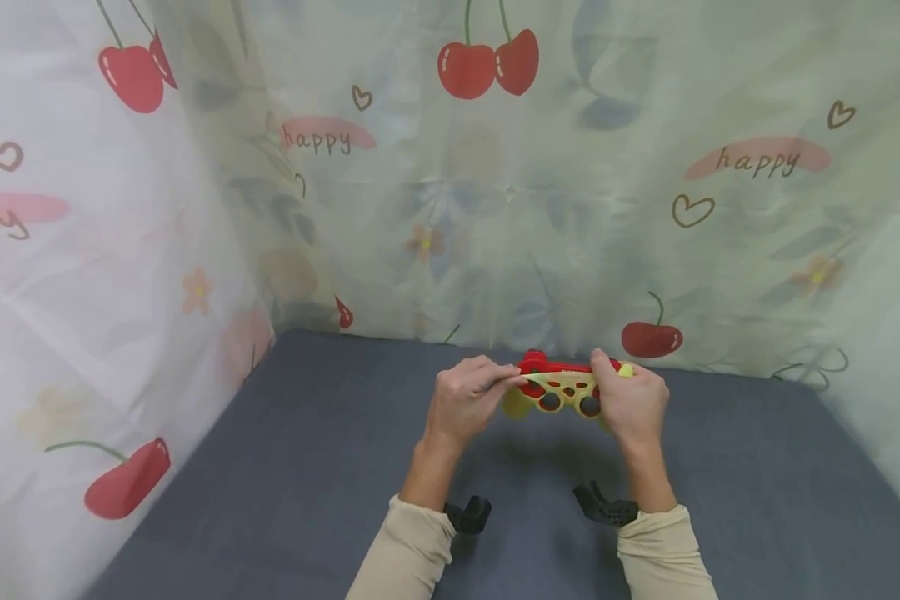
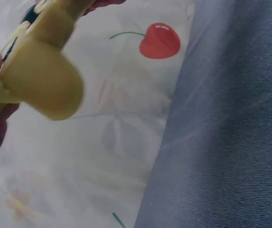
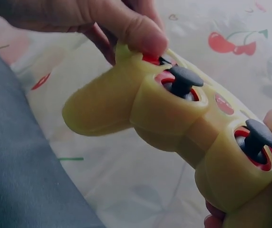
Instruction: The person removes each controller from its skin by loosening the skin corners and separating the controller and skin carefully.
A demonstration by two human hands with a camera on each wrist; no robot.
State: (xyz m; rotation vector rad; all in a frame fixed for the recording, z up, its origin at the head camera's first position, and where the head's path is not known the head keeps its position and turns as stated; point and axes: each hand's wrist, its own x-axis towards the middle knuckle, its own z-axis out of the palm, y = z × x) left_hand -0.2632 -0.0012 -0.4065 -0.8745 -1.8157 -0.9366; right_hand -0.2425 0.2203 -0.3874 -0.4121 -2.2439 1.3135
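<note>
A red game controller [image 1: 534, 363] is held up above the dark table, with a yellow, rubbery cover [image 1: 570, 392] over its lower part and grips. My left hand [image 1: 461, 400] pinches the cover's edge at the left end and pulls it taut. Around the right end, my right hand [image 1: 633, 406] grips controller and cover, thumb on top. Two black thumbsticks [image 3: 186, 78] poke through the cover's holes in the right wrist view. Along the top, red casing shows bare. The left wrist view has the rounded yellow grip [image 2: 43, 80] close up, with left fingertips at its side.
Dark grey cloth covers the table [image 1: 307, 467]. Hanging sheets [image 1: 510, 183] printed with cherries and "happy" stand behind it and on the left. Black wrist mounts [image 1: 471, 515] sit at both sleeve cuffs.
</note>
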